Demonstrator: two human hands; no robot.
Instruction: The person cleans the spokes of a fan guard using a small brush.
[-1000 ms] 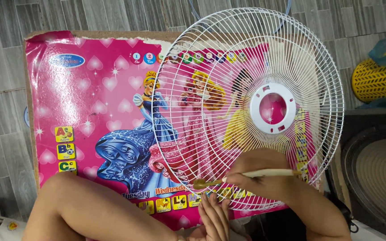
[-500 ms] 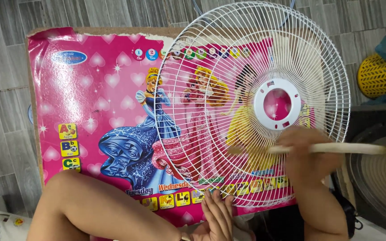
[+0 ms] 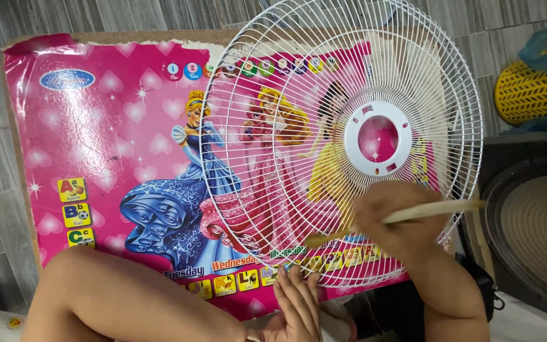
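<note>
- We are gripping a thin wooden-handled brush [image 3: 413, 213] in our right hand [image 3: 392, 218], fingers closed round the middle of the stick.
- The brush's long axis is running nearly level, tilted slightly: handle end pointing right and a little up, bristle end pointing left and a little down, where it is meeting the wires.
- We are propping a white wire fan guard [image 3: 343, 149] upright in front of us, its face turned toward us; its round centre ring [image 3: 378, 138] is sitting just above the right hand.
- Our left hand [image 3: 295, 304] is bracing the guard's bottom rim, fingers loosely spread against the wires; we cannot tell whether it is pinching them.
- The bristle tip is lying between the two hands, nearer the right, up and right of the left.
- Behind the guard, a pink picture board [image 3: 96, 145] is leaning on the grey wall.
- At the right, a dark round speaker cone [image 3: 533, 228] is resting near the handle end.
</note>
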